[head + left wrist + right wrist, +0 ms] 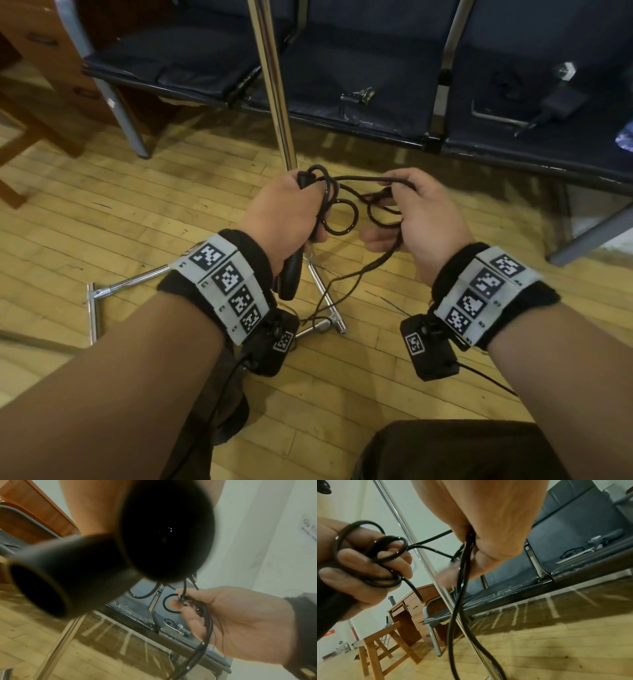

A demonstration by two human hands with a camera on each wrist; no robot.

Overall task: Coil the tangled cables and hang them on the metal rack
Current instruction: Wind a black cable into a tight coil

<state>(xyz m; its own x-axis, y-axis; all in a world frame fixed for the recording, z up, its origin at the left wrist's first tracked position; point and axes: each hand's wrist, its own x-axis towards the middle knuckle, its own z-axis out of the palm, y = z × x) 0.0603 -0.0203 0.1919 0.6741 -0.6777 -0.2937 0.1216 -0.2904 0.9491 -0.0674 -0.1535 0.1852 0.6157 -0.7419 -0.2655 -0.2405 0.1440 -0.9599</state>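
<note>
A tangled black cable stretches between both hands above the wooden floor. My left hand grips the handle of a black device shaped like a hair dryer, with several cable loops caught round its fingers. The device's body fills the left wrist view. My right hand pinches a bunch of cable strands, and one strand hangs from it toward the floor. The metal rack's chrome pole rises just behind the hands, with its base legs below them.
A row of dark blue bench seats stands behind the pole. A black adapter lies on the right seat and a small metal clip on the middle one. A wooden desk is at far left. My knee is at lower right.
</note>
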